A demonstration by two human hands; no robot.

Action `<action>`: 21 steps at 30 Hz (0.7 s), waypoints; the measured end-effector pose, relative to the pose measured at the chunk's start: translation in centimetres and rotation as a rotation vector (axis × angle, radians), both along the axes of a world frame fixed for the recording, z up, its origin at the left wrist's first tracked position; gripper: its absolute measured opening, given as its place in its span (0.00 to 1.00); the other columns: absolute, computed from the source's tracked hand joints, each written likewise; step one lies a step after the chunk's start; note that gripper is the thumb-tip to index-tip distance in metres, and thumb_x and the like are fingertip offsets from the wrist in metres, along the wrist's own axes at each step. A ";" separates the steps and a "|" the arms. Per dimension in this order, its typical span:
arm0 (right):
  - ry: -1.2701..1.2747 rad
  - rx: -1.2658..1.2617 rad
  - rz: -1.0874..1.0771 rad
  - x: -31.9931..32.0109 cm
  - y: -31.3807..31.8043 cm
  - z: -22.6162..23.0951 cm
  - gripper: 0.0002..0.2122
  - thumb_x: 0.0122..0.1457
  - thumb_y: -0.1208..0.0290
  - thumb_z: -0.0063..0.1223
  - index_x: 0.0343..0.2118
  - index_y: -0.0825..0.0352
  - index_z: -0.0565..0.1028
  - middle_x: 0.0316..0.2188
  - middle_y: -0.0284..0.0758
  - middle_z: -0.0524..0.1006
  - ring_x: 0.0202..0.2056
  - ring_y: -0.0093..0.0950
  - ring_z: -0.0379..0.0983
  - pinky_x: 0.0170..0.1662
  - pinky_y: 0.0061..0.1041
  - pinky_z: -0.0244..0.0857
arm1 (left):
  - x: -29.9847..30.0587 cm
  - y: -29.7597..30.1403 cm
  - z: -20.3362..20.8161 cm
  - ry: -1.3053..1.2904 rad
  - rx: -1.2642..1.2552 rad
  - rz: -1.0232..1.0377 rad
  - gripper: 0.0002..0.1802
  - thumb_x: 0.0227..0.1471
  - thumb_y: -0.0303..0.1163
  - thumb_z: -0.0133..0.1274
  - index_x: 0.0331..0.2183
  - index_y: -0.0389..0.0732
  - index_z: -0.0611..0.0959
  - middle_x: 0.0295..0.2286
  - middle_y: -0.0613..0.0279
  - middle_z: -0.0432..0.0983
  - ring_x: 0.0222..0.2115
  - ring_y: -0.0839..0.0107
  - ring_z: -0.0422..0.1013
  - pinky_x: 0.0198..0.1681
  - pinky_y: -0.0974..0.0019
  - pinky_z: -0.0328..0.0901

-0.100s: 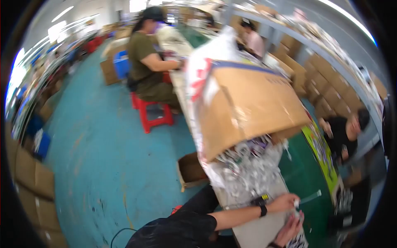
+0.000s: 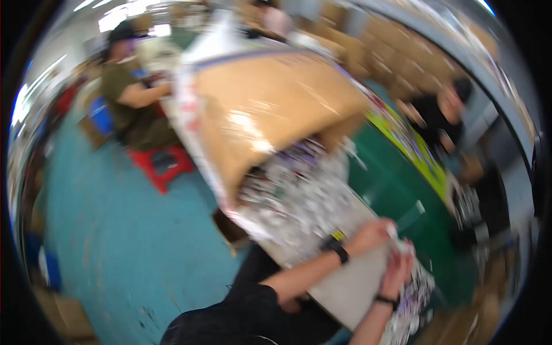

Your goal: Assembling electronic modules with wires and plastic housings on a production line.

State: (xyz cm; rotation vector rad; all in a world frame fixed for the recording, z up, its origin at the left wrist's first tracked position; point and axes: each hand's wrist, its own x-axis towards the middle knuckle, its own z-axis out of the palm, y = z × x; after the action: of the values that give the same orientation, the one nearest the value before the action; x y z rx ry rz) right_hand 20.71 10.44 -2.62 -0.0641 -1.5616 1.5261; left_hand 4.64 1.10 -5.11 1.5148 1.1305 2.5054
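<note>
My left hand (image 2: 375,234) is closed in a pinch on a small whitish plastic piece (image 2: 393,231), over the table's right edge. A thin clear strip (image 2: 411,214) with a white end reaches out from about there, above the green surface. Just below, my right hand (image 2: 397,270) has its fingers closed on something pale and clear, too blurred to name. Beside my right wrist lies a heap of small clear-wrapped items (image 2: 418,290). A dark object with a yellow label (image 2: 333,238) lies on the table by my left wrist.
A large cardboard carton (image 2: 282,98) lies tipped on the table, spilling a pile of small clear-wrapped pieces (image 2: 293,198). The green surface (image 2: 385,167) runs alongside. One person (image 2: 129,86) sits at left on a red stool (image 2: 161,164); another person (image 2: 440,115) sits across.
The view has swung, so the carton and people appear further left. My hands remain close together; more of my right forearm and the heap beside it now shows.
</note>
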 end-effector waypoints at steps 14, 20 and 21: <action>0.216 -0.731 -0.021 6.2 -16.8 -21.9 0.10 0.69 0.72 0.47 0.49 0.68 0.67 0.49 0.41 0.74 0.56 0.44 0.71 0.58 0.44 0.70 | 7.9 -15.1 -18.6 -0.587 -0.749 -0.540 0.23 0.52 0.21 0.63 0.50 0.34 0.79 0.40 0.60 0.82 0.42 0.76 0.77 0.48 0.72 0.71; 0.124 -0.705 0.002 6.4 -17.5 -21.5 0.13 0.67 0.75 0.49 0.53 0.68 0.67 0.51 0.40 0.74 0.58 0.44 0.69 0.61 0.43 0.67 | 8.1 -15.7 -18.0 -0.596 -0.778 -0.488 0.22 0.52 0.21 0.63 0.49 0.33 0.79 0.41 0.61 0.81 0.41 0.77 0.77 0.46 0.74 0.71; 0.106 -0.713 -0.015 6.3 -17.4 -21.2 0.15 0.66 0.76 0.51 0.54 0.68 0.66 0.52 0.41 0.73 0.59 0.44 0.68 0.60 0.42 0.68 | 8.0 -15.6 -17.9 -0.589 -0.767 -0.481 0.22 0.52 0.20 0.63 0.49 0.33 0.79 0.40 0.61 0.81 0.41 0.77 0.77 0.46 0.74 0.71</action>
State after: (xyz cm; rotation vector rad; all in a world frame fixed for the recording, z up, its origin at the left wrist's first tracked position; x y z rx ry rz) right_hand 26.98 -6.94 -23.82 -0.3877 -0.8703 1.9687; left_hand 12.66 -14.45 -22.97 0.6689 1.2036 1.6927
